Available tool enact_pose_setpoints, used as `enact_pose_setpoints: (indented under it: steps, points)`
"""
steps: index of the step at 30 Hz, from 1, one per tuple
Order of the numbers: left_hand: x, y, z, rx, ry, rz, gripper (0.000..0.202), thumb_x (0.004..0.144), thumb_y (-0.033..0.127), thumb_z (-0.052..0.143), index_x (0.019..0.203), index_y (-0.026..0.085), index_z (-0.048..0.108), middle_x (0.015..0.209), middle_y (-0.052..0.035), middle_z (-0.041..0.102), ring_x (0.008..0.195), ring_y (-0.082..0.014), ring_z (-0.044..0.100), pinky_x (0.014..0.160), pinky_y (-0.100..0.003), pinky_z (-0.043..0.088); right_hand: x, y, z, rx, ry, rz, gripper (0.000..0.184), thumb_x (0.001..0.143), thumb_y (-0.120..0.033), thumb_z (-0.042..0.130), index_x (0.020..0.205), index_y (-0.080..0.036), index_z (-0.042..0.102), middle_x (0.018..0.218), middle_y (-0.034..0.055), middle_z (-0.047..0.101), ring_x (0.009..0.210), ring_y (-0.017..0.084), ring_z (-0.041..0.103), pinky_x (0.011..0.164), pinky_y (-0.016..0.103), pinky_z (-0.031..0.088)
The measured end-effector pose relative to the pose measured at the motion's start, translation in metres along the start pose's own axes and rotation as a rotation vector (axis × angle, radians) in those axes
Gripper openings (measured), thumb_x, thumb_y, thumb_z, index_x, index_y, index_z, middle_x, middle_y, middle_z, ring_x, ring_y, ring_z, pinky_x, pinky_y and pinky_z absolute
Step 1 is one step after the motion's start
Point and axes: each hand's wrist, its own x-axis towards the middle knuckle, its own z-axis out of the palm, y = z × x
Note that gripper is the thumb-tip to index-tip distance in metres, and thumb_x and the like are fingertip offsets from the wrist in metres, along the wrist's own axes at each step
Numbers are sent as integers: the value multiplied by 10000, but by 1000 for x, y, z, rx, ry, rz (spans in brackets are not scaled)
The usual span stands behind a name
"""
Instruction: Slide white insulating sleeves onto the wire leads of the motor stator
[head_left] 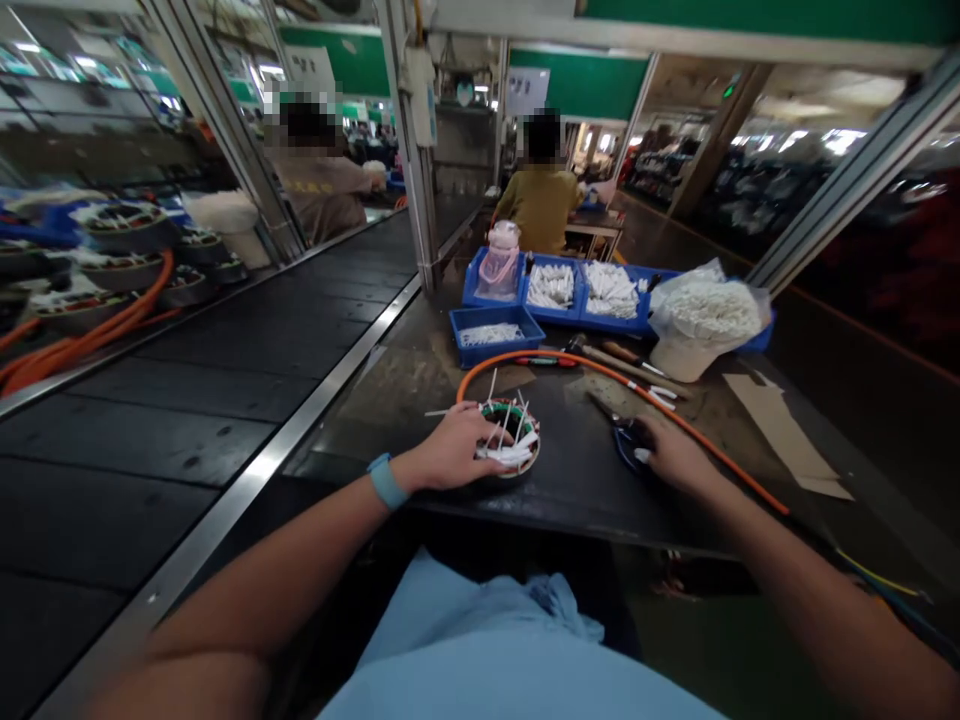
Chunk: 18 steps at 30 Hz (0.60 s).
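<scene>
A round motor stator [534, 452] stands on the dark workbench, with green and red around its inner edge. Several thin white cable ties [523, 408] stick up from it, and white sleeves [514, 455] lie along its near side. My left hand [469, 445] grips the stator's left side, thumb by the white sleeves and fingers reaching over the opening; part of the grip is hidden. To the right, my right hand [664, 452] is closed round the dark blue handles of scissors [621, 432], whose blades point away to the left. A small white piece shows by those fingers.
An orange cable [551, 354] arcs behind the stator. Blue bins [499, 350] with white parts, a bag-lined bucket [675, 355], a hammer [615, 362] and cardboard [784, 435] lie beyond. A conveyor [187, 410] runs at left. Two people [541, 200] [319, 190] sit further off.
</scene>
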Motion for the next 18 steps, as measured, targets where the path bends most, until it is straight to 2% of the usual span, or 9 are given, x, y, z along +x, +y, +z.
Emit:
enact_pose_setpoints:
  steps: [3,6,8,10,13,15,18]
  points:
    - [-1,-2,2,63,-4,-18,271,759,365,633,975,203,616,878,-18,620,867,-193,534,975,-399,232,-3,3,-6,62,-130,83,639,667,-166,626,1274,-158,427,852,73,570,747,240,559,662,301,430]
    - [2,3,1,131,-53,-50,274,757,417,626,887,176,641,799,-25,619,828,-196,540,963,-383,258,-16,-1,-12,408,-174,74,649,696,-256,568,1305,-152,368,768,35,561,663,220,563,612,298,446]
    - [9,8,0,165,-74,-74,301,786,459,587,814,167,653,765,-30,619,821,-202,546,952,-387,266,-29,-14,-19,609,-210,-10,594,768,-358,500,1300,-136,358,758,30,564,623,211,566,572,288,461]
    - [18,10,0,171,-25,-97,292,816,450,560,821,177,662,770,-29,625,826,-206,548,914,-377,301,-42,-36,-28,492,-199,-169,482,815,-411,458,1213,-139,458,823,57,586,650,219,573,573,285,463]
    - [31,7,3,40,106,-112,133,806,302,610,875,205,669,832,1,640,822,-174,556,819,-293,369,-49,-76,-42,62,-154,-483,346,832,-247,416,1156,-165,502,989,90,574,857,243,561,703,300,441]
    - [35,3,5,-93,163,-128,79,772,217,649,845,205,676,837,21,647,804,-146,562,769,-246,391,-44,-97,-50,-203,-181,-560,323,848,-155,384,1150,-182,496,921,77,578,801,225,563,636,281,421]
    - [33,0,7,-217,252,-140,64,723,157,695,777,186,679,802,22,646,796,-136,559,750,-230,401,-27,-117,-60,-411,-177,-607,271,844,-129,428,1097,-185,506,835,57,569,720,216,556,531,252,358]
